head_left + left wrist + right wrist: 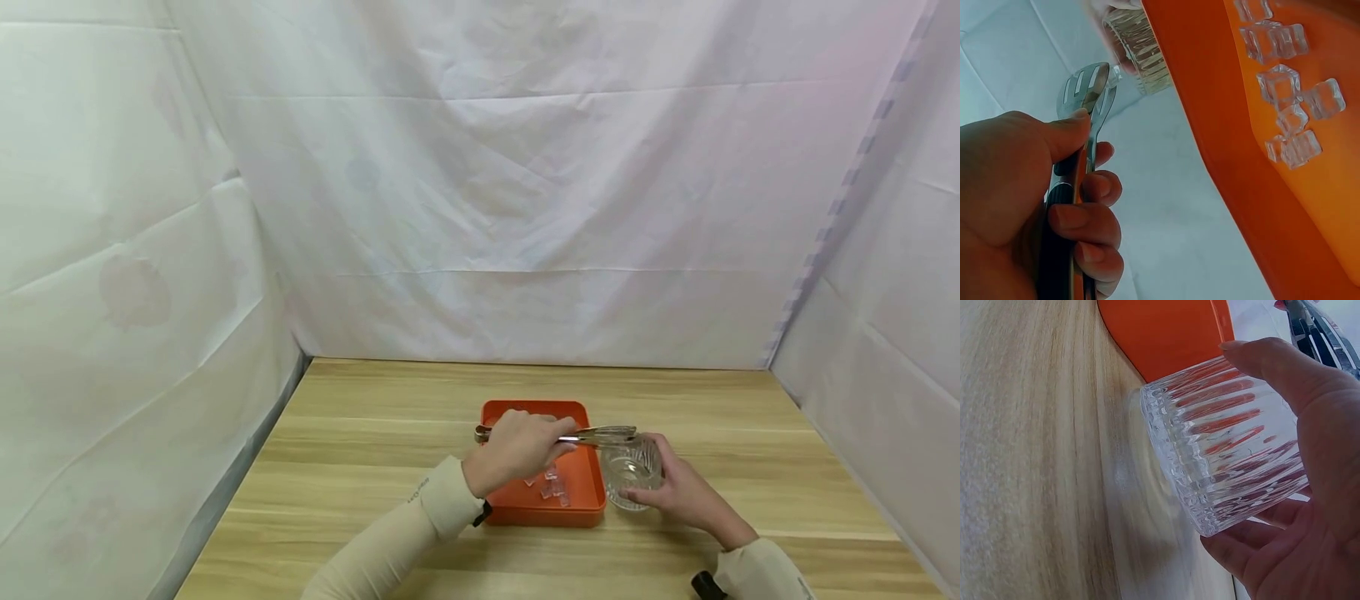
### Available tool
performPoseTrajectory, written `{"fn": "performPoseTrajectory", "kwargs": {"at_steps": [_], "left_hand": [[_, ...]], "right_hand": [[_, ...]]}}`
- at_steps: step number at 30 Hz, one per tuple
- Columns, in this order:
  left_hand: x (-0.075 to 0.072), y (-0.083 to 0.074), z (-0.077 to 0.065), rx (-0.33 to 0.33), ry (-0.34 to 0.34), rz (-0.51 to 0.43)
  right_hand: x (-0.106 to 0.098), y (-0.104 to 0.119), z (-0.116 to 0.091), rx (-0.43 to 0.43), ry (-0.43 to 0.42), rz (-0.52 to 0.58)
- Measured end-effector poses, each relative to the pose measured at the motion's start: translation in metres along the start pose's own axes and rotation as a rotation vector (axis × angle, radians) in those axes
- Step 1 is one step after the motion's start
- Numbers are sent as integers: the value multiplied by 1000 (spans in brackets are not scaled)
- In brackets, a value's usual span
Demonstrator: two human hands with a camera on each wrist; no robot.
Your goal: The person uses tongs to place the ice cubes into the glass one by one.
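1. Left hand (519, 450): fingers are curling round a pair of metal tongs (600, 435), clamped on the dark-sided handle; the thumb is pressing along the top in the left wrist view.
2. Tongs: these are lying crosswise above the tray (546, 517), their slotted ends reaching the glass (633, 472) at its rim in the head view. Whether they are touching it cannot be told. A small clear piece is showing by the tips; whether they are gripping it is unclear.
3. Right hand (686, 492): thumb and fingers are spanning opposite sides of the glass and clamping on it.
4. Glass: clear and ribbed, it is sitting upright just beside the tray's right side.
5. Tray: orange, with rounded corners, it is resting on the worktop (360, 442) and holding several clear cubes (1279, 84), some touching one another.
6. Surroundings: the worktop is showing a pale wood grain. White sheeting (525, 208) is hanging behind it and at both sides. Pale sleeves (390, 533) are covering both forearms, and a dark band (482, 514) is showing at the left wrist.
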State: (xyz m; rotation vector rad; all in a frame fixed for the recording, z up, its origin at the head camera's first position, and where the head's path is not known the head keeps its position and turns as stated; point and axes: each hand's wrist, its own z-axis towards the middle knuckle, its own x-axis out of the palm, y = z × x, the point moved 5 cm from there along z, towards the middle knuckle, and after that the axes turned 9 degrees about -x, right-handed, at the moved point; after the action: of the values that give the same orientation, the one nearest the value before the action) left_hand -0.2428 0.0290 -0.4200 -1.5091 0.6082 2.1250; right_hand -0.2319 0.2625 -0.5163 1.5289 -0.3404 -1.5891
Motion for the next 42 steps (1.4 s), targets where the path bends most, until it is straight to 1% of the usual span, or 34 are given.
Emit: {"fn": "performPoseTrajectory", "kwargs": {"at_steps": [2, 5, 10, 15, 20, 24, 31, 37, 42], "left_hand": [[1, -1, 0, 0, 15, -10], [3, -3, -1, 4, 23, -11], [2, -7, 0, 17, 10, -17], [2, -9, 1, 21, 17, -15], [2, -10, 3, 24, 23, -12], [1, -11, 4, 30, 20, -25], [3, -8, 3, -1, 49, -38], [4, -5, 2, -10, 40, -67], [6, 2, -6, -28, 54, -65]], "right_hand": [[0, 0, 0, 2, 3, 8], [-1, 1, 0, 2, -14, 2], [-1, 0, 1, 16, -49, -16], [-1, -1, 2, 18, -74, -11], [1, -2, 4, 7, -75, 12], [2, -2, 6, 15, -71, 27], [1, -4, 6, 36, -67, 21], [2, -6, 5, 56, -56, 32], [2, -7, 3, 67, -51, 44]]}}
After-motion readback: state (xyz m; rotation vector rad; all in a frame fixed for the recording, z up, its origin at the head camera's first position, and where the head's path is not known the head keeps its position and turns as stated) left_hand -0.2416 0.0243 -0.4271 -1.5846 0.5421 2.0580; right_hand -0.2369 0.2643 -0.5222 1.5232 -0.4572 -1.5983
